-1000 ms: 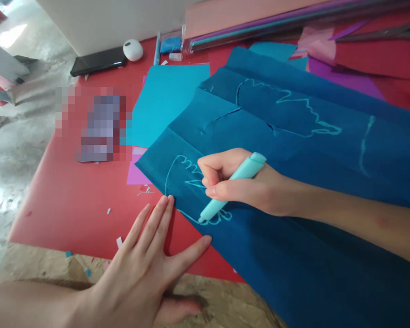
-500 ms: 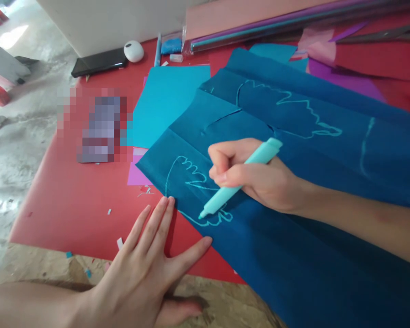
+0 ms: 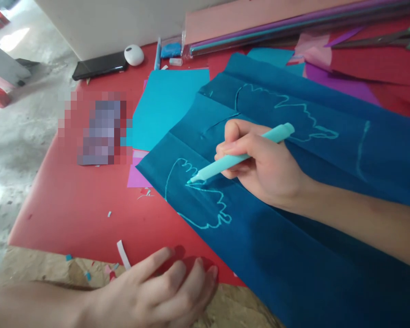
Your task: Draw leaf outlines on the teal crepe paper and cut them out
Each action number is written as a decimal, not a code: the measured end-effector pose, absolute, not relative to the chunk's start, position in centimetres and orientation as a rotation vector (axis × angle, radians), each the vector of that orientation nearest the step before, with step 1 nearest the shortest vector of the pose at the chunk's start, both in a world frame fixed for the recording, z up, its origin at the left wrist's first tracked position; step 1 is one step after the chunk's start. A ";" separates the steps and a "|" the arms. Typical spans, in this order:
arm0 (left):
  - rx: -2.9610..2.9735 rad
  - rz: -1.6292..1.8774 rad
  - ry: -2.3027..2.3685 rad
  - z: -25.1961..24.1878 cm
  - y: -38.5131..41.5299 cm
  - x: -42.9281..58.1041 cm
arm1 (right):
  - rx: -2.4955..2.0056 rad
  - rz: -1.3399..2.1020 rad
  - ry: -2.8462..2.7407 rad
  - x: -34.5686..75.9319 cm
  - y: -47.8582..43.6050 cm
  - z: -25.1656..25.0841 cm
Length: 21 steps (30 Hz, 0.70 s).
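Observation:
My right hand (image 3: 264,164) grips a light turquoise marker (image 3: 239,155) between thumb and fingers. The marker's tip rests at the jagged line of a wing-like outline on a dark blue sheet (image 3: 328,228). A second, larger jagged outline is drawn farther up this creased sheet. At the bottom, my left hand (image 3: 167,287) lies palm down with loosely bent fingers, holding nothing. Its fingertips rest at the edge of the red sheet (image 3: 71,205), apart from the blue sheet.
Bright blue paper (image 3: 171,105) and pink paper (image 3: 138,173) lie partly under the dark sheet. Farther back are a black phone (image 3: 100,65), a white rounded object (image 3: 134,54), rolled papers (image 3: 259,27) and scissors (image 3: 389,38). A paper strip (image 3: 123,254) lies near my left hand.
My left hand has come off the dark sheet's edge and drawn down, its fingers now bent. The marker has moved up from the outline's lower line to its inner notch.

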<state>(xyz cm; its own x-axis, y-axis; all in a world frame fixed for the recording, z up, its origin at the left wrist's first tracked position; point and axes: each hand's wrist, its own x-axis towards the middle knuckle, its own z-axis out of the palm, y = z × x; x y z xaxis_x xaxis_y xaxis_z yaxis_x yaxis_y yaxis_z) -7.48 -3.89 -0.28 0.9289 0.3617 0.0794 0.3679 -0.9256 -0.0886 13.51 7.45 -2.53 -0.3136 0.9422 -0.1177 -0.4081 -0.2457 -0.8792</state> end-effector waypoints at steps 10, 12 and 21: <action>-3.106 -0.179 -0.409 -0.3 -2.8 -7.2 | -0.839 1.643 -1.058 12.9 7.3 -2.4; -3.154 -0.207 -0.272 -0.3 -2.7 -7.2 | -0.899 1.539 -1.233 13.3 7.7 -2.0; -3.129 -0.314 -0.414 -0.1 -2.7 -7.2 | -0.847 0.545 -2.447 19.5 11.0 -2.3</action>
